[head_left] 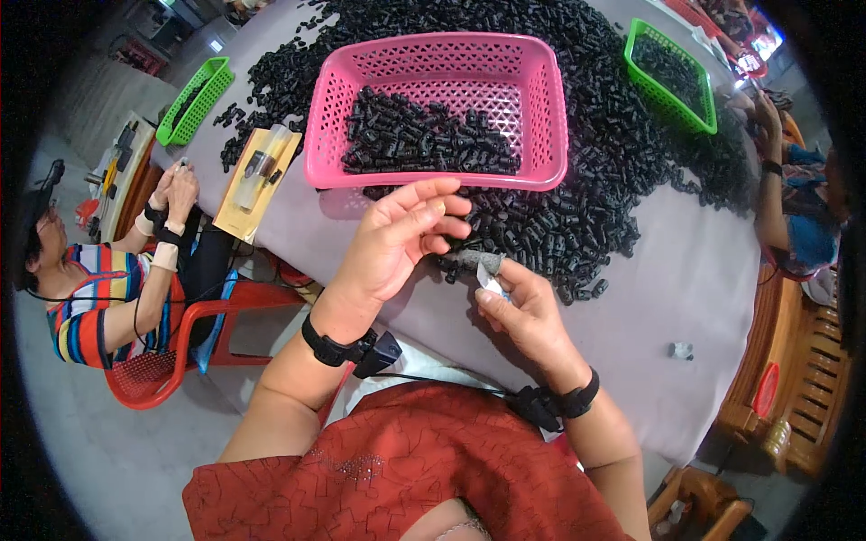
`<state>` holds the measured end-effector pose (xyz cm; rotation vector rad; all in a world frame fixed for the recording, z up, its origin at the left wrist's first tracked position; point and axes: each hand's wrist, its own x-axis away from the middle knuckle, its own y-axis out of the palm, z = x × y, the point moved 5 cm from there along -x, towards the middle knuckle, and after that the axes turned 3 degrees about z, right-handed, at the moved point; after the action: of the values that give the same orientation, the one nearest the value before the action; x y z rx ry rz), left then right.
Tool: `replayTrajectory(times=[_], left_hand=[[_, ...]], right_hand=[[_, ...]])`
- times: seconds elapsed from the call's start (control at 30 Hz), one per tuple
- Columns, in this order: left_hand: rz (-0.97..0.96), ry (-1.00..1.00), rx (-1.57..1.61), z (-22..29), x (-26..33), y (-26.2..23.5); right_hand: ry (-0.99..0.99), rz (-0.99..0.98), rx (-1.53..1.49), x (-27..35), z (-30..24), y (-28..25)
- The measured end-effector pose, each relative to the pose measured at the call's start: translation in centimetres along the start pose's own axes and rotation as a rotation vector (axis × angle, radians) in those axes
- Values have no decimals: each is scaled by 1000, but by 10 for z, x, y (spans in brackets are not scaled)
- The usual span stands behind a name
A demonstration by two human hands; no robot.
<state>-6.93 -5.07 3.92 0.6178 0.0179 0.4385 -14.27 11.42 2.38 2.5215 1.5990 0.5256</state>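
My left hand (397,239) is raised over the table edge with its fingers spread and nothing visible in it. My right hand (523,307) pinches a small white and grey scrap (487,270), maybe a finger cover or tape, next to a dark piece at the edge of the heap. A big pile of small black plastic parts (577,180) covers the grey table (686,270). Just beyond my hands stands a pink basket (320,135), partly filled with the same black parts.
Two green baskets (194,99) (672,77) sit at the far left and far right. A yellow card with a tool (257,180) lies left of the pink basket. One seated person works at the left on a red chair (153,370), another at the right. A small clear object (683,350) lies alone.
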Motion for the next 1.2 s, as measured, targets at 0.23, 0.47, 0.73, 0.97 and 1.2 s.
replayTrajectory(times=[0.23,0.47,0.73,0.97,1.2], left_hand=[[109,-3,-647,-25,20,-16],[37,193,-1185,-22,26,20],[14,515,-1428,-33,35,27],[54,561,-1372,-38,39,23],[29,551,-1452,-41,33,18]], right_hand=[[-33,56,-31,-3,3,-5],[-106,69,-48,-2,8,-8],[-124,56,1,1,2,-8],[-159,26,39,0,3,-8],[-214,37,96,-4,5,-11]])
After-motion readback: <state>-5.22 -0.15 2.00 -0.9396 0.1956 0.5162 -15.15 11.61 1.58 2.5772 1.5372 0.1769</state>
